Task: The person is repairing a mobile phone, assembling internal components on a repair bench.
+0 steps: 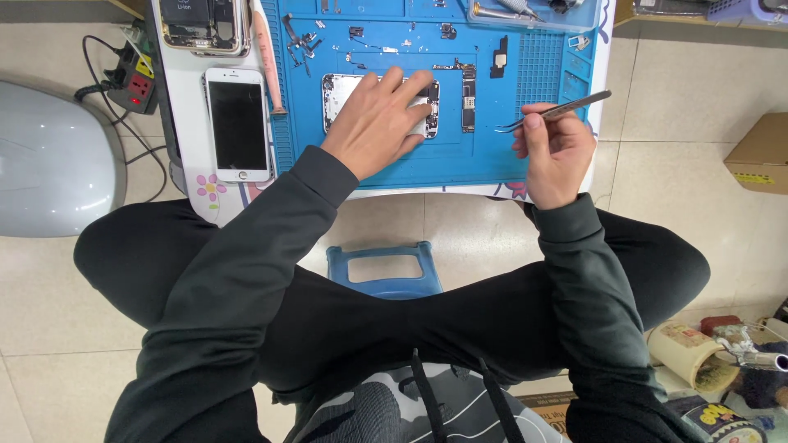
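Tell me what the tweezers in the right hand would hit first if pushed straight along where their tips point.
Probably the opened phone under the left hand; the tweezers in the right hand point left across bare blue mat. Height is unclear.

Dark grey long sleeves with ribbed cuffs, black trousers, black drawcords over a grey patterned front

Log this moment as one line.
left hand pressing on opened phone shell | right hand holding tweezers | blue mat
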